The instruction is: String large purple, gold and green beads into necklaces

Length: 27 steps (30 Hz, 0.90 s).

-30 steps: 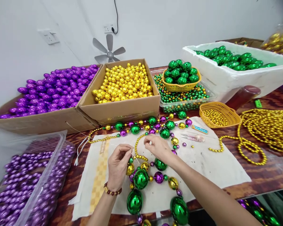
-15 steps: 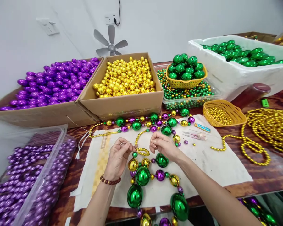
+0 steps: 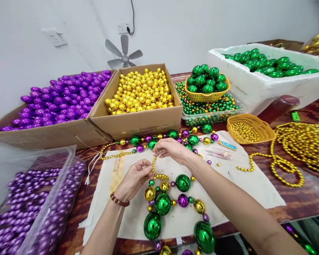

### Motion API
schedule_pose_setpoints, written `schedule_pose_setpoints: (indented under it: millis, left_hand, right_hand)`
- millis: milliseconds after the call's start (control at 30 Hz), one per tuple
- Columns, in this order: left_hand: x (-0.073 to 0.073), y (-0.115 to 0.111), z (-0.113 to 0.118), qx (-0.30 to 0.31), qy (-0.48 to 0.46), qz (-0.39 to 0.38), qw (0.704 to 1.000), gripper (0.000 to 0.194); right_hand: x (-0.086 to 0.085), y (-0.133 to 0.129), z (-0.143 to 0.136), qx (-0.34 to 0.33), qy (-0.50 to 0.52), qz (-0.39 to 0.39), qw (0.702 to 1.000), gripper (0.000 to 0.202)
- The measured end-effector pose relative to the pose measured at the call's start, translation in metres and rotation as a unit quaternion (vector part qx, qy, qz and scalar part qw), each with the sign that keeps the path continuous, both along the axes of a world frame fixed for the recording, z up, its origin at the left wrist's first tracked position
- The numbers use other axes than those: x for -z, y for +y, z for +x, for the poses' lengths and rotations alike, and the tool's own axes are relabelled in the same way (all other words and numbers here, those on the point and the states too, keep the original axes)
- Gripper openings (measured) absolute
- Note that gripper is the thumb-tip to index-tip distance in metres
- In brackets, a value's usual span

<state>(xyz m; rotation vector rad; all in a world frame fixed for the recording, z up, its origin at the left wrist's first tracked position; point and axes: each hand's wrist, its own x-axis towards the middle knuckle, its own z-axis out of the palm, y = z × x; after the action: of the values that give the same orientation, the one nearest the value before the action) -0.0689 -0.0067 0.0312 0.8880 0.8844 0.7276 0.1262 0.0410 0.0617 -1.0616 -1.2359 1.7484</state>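
Note:
My left hand [image 3: 138, 177] is closed, thumb and fingers pinching the beaded garland near a small green bead [image 3: 151, 182]. Above and to the right, my right hand [image 3: 170, 150] pinches a thin pale thread [image 3: 156, 151] at the upper end of a short strand of gold beads [image 3: 159, 176]. That strand hangs between the hands and curls onto the cloth. Big green, gold and purple beads of the garland [image 3: 162, 203] run down over the table's front edge. Behind my right hand lies another beaded garland [image 3: 134, 140], partly hidden by it.
Boxes of purple beads [image 3: 55, 99] and gold beads [image 3: 143, 92] line the wall. A foam box [image 3: 271, 88] holds green beads. A yellow basket [image 3: 268, 136] and gold bead strands [image 3: 303, 148] lie right. Scissors [image 3: 218, 154] rest on the white cloth [image 3: 228, 191].
My right hand has moved left and up, close to my left hand, drawing the gold strand's upper end upright. My left hand has shifted slightly toward the small green bead.

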Motion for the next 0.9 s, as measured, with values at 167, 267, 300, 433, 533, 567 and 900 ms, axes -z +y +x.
schedule_pose_setpoints:
  millis: [167, 267, 300, 433, 533, 567, 900]
  left_hand:
    - [-0.001, -0.003, 0.002, -0.001, 0.003, 0.013, 1.0, 0.012]
    - [-0.001, -0.004, 0.0, -0.033, -0.021, 0.007, 0.999, 0.011]
    - [-0.001, -0.004, -0.001, -0.041, -0.028, 0.004, 0.999, 0.011]
    - [0.0, -0.005, -0.001, -0.046, -0.04, -0.001, 0.998, 0.011]
    - [-0.003, -0.007, 0.0, -0.045, -0.031, 0.0, 0.999, 0.013]
    - [-0.005, -0.007, 0.001, -0.044, -0.022, 0.002, 0.999, 0.014]
    - [-0.016, -0.006, -0.008, -0.017, 0.085, 0.086, 0.993, 0.018]
  right_hand:
    - [0.01, 0.018, -0.036, -0.003, -0.095, 0.046, 0.994, 0.011]
    - [0.015, 0.016, -0.03, 0.014, -0.15, 0.115, 0.982, 0.015]
    - [0.017, 0.012, -0.024, 0.009, -0.163, 0.138, 0.977, 0.018]
    - [0.024, -0.014, -0.002, -0.08, -0.179, 0.204, 0.959, 0.016]
    - [0.024, -0.033, 0.002, -0.082, -0.205, 0.232, 0.947, 0.014]
    - [0.023, -0.037, 0.003, -0.071, -0.215, 0.24, 0.944, 0.016]
    - [0.02, -0.045, 0.005, -0.099, -0.114, 0.138, 0.979, 0.013]
